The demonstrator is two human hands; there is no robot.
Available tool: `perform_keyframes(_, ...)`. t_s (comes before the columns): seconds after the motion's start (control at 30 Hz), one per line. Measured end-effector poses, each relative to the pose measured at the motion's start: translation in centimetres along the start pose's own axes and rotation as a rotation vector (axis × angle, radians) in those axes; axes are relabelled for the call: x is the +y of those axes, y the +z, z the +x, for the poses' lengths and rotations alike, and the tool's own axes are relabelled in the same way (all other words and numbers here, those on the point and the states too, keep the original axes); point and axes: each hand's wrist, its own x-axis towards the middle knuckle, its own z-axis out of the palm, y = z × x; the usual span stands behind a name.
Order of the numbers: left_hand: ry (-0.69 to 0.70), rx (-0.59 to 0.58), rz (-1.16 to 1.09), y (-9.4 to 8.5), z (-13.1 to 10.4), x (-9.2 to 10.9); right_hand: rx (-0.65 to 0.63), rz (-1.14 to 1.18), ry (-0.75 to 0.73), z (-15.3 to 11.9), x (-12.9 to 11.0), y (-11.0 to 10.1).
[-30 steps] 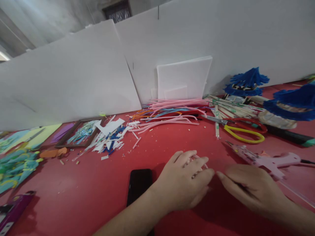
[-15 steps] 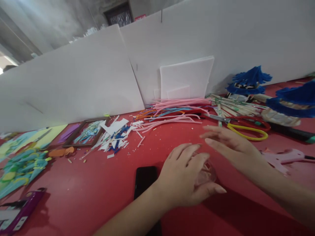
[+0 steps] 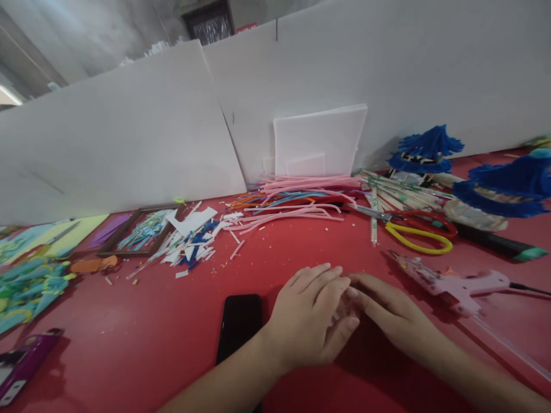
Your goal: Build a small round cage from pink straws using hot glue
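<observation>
Over a small clear plastic object [image 3: 342, 312], my left hand [image 3: 307, 315] is curled, covering most of it. Its exact kind is hidden by the fingers. My right hand [image 3: 390, 304] meets it from the other side, fingers bent round the far edge and fingertips close to those of the left. A black phone [image 3: 240, 327] lies flat on the red table just left of my left hand. To the right of my right hand rests a pink glue gun [image 3: 462, 287] with its cord trailing off.
Scissors [image 3: 419, 238] with yellow and red handles lie behind the hands. Pink pipe cleaners [image 3: 310, 184], wooden sticks [image 3: 400, 192] and paper scraps [image 3: 196, 229] line the white board [image 3: 129, 132]. Blue-roofed models [image 3: 508, 183] stand right; a purple tool [image 3: 28, 361] lies left.
My right hand has come down and left from above the table to the clear plastic object. My left hand stays around it, its fingers drawn in more. The view has shifted slightly.
</observation>
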Motion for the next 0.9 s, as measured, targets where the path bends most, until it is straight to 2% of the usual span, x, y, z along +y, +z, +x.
perform_keyframes(0.13, -0.016, -0.011, -0.08, 0.0, -0.1, -0.2, -0.02, 0.1, 0.053, -0.3, 0.2, 0.1)
perform_keyframes(0.23, -0.043, 0.123, -0.207, 0.1, -0.4, -0.9, 0.037, 0.182, 0.145, -0.4, 0.4, 0.2)
perform_keyframes(0.3, -0.184, 0.259, -0.293, 0.3, -0.5, -1.5, 0.125, 0.19, 0.189, -0.4, 0.5, 0.1)
perform_keyframes(0.37, -0.406, 0.318, -0.403, 0.3, -0.4, -2.3, 0.199, 0.182, 0.206, -0.3, 0.7, -0.1)
perform_keyframes(0.43, -0.581, 0.252, -0.565, 0.3, -0.1, -3.0, 0.237, 0.176, 0.203, -0.2, 0.8, -0.4)
perform_keyframes(0.5, -0.647, 0.17, -0.697, 0.2, 0.2, -3.5, 0.264, 0.159, 0.178, -0.3, 0.8, -0.7)
perform_keyframes(0.73, -0.686, 0.129, -0.877, -0.3, 0.8, -2.7, 0.256, -0.13, -0.057, -1.1, 0.1, -0.9)
perform_keyframes(0.9, -0.707, 0.109, -1.034, -0.5, 0.8, -2.4, 0.255, -0.16, -0.094, -1.3, -0.2, -1.0)
